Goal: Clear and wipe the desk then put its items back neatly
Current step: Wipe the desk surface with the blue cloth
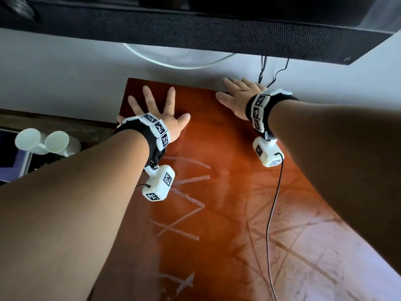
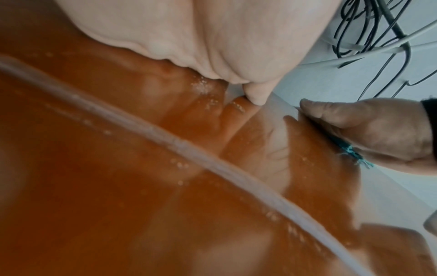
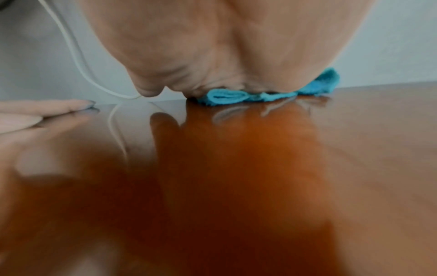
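Observation:
The glossy reddish-brown desk (image 1: 217,170) has nothing lying on its top apart from my hands. My left hand (image 1: 158,111) lies flat near the far left corner, fingers spread, holding nothing. My right hand (image 1: 238,96) presses flat at the far right edge by the wall. A blue cloth (image 3: 260,96) is bunched under its palm. The head view hides the cloth, but a blue fringe (image 2: 352,152) shows under the right hand (image 2: 378,130) in the left wrist view. Streaks and specks mark the desk surface (image 2: 201,89).
A long black fabric-covered bar (image 1: 195,31) overhangs the far edge. White cable (image 1: 173,60) and black cables (image 1: 263,68) hang against the white wall behind the desk. White plastic cups (image 1: 43,140) sit on a lower surface to the left. A wrist-camera cord (image 1: 273,213) trails over the desk.

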`<state>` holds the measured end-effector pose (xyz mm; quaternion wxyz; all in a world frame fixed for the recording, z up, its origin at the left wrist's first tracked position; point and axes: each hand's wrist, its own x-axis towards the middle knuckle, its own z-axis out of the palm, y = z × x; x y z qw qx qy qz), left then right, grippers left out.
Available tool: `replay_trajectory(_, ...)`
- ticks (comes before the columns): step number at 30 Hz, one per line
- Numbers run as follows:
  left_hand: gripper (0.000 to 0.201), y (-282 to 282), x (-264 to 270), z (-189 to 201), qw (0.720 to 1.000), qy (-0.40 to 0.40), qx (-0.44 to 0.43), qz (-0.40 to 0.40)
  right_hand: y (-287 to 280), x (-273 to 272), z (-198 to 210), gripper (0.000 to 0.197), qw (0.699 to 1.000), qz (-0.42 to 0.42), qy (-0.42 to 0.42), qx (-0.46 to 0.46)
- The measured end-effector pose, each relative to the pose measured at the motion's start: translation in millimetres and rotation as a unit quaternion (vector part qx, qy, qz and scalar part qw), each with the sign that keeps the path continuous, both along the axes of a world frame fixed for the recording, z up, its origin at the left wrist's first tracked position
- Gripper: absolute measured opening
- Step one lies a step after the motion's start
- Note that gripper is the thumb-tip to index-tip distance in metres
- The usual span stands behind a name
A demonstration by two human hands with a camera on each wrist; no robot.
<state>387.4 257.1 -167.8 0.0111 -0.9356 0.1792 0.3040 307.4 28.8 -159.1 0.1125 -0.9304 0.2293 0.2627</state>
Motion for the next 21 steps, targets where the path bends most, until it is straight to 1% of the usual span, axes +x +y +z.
replay_trajectory(5,0.079,-1,0,0,1.0,-0.004,0.0,-0.005,14,-33,-8,0.09,0.997,-0.057,-0.036,-0.043)
replay_trajectory(8,0.079,-3,-1,0,1.0,-0.006,0.002,-0.005,35,-44,-11,0.102,0.993,-0.099,-0.054,-0.041)
replay_trajectory(11,0.08,-3,-1,-1,1.0,-0.014,0.001,-0.007,55,-52,-11,0.108,0.99,-0.122,-0.059,-0.035)
replay_trajectory(18,0.079,-1,-4,-1,1.0,-0.013,-0.009,-0.018,119,-95,-8,0.106,0.991,-0.11,-0.065,-0.031)
replay_trajectory(21,0.078,1,-6,3,0.999,-0.013,-0.02,-0.025,152,-122,-6,0.107,0.994,-0.089,-0.069,-0.017)
